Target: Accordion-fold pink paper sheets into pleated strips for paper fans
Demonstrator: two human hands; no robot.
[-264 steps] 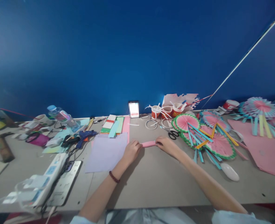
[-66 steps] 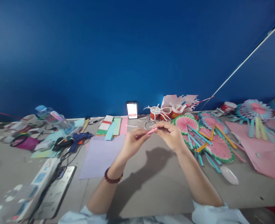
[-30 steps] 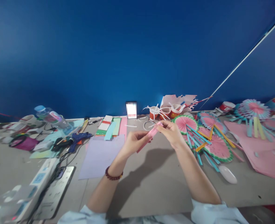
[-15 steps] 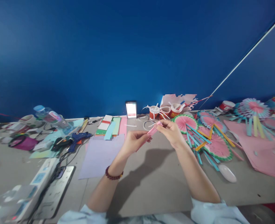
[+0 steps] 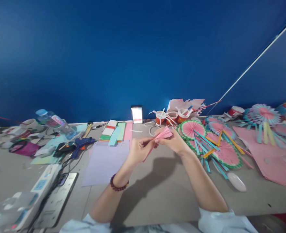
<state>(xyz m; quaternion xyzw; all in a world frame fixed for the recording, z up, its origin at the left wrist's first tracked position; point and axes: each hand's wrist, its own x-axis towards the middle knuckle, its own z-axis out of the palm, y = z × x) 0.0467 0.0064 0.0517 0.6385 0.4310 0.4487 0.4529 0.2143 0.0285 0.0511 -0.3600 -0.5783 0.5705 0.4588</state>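
A pleated strip of pink paper (image 5: 165, 133) is held above the table between my two hands, its upper right end spread into a small fan. My left hand (image 5: 140, 149) is closed on the lower left end, which pokes out a little below the fingers. Around the fanned end, my right hand (image 5: 173, 141) grips with the thumb in front; its other fingers are mostly hidden behind the paper. Just right of that hand lie finished-looking pink paper fans (image 5: 193, 129) with green edges and blue strips.
A lilac sheet (image 5: 104, 165) lies left of my hands, beside a blue glue gun (image 5: 81, 145), a power strip (image 5: 39, 191) and a phone (image 5: 60, 197). Cups (image 5: 160, 117) with paper strips stand at the back. Pink sheets (image 5: 266, 155) and a white oval object (image 5: 236, 182) are at right.
The paper's right end has gone from a narrow folded bundle to a spread fan. My right hand has shifted slightly down and turned around it; my left hand keeps its hold.
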